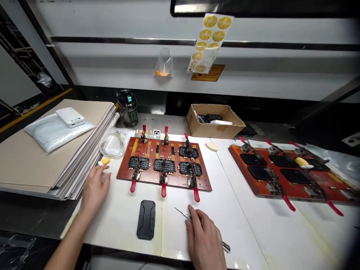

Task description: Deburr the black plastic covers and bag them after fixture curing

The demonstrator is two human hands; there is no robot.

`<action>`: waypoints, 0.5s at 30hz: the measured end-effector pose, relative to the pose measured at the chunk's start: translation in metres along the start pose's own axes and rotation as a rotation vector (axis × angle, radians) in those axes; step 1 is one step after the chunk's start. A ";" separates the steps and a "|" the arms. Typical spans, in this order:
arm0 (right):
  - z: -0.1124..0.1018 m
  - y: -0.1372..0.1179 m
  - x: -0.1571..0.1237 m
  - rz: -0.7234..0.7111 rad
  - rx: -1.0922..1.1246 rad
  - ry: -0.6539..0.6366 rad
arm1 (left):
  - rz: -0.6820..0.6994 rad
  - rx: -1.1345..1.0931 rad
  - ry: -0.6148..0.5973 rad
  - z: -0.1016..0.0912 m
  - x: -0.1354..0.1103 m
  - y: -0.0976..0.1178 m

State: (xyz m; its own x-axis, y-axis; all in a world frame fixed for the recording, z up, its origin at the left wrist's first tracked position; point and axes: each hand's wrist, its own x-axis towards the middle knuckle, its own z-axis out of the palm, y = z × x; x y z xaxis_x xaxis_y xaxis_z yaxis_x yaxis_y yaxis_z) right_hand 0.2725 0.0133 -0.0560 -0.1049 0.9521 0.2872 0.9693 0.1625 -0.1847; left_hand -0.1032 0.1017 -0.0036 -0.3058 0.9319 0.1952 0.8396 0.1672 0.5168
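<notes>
My left hand [95,187] is over the white tabletop at the left, fingers stretched and apart. Just beyond its fingertips lies a small yellow-and-white piece [104,161]; I cannot tell whether they touch. At the front, my right hand [206,238] is closed around a slim metal tool with a pointed tip [180,212], possibly a craft knife. Its dark rear end sticks out below the palm. Between the hands lies a black rectangular cover [146,219]. Behind it, a reddish-brown fixture board [152,148] carries several black parts under red-handled toggle clamps.
A second clamp fixture [264,189] with black parts stands at the right. Stacked cardboard sheets [81,150] rise at the left, bearing a white power bank [70,117]. At the back are a black bottle [128,108] and an open cardboard box [213,129].
</notes>
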 end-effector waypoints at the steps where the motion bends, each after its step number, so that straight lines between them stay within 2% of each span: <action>1: 0.001 0.000 0.000 -0.005 0.002 0.006 | -0.008 0.034 0.034 0.002 0.015 -0.005; 5: -0.003 0.002 0.003 0.011 0.051 -0.021 | -0.037 0.142 0.056 0.011 0.053 -0.014; 8: -0.019 0.002 0.004 0.046 0.172 -0.024 | -0.047 0.173 0.078 0.001 0.054 -0.011; 10: -0.037 -0.004 0.004 0.109 0.329 -0.019 | -0.058 0.163 0.112 -0.012 0.034 -0.004; 12: -0.054 -0.019 0.004 0.209 0.550 -0.106 | -0.069 0.046 0.109 -0.021 -0.001 0.009; 13: -0.060 -0.030 0.003 0.263 0.691 -0.210 | -0.068 -0.135 0.076 -0.023 -0.023 0.018; 14: -0.064 -0.042 0.002 0.309 0.850 -0.340 | -0.048 -0.330 -0.014 -0.023 -0.047 0.027; 15: -0.065 -0.055 0.002 0.333 1.017 -0.479 | -0.011 -0.431 -0.120 -0.020 -0.071 0.037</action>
State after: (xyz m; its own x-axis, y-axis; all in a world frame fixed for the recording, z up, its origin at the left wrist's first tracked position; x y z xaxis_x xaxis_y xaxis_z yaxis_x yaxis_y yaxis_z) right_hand 0.2335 -0.0107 0.0154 -0.1632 0.9516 -0.2603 0.3628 -0.1874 -0.9128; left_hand -0.0595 0.0349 0.0186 -0.2383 0.9657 0.1029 0.5652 0.0517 0.8233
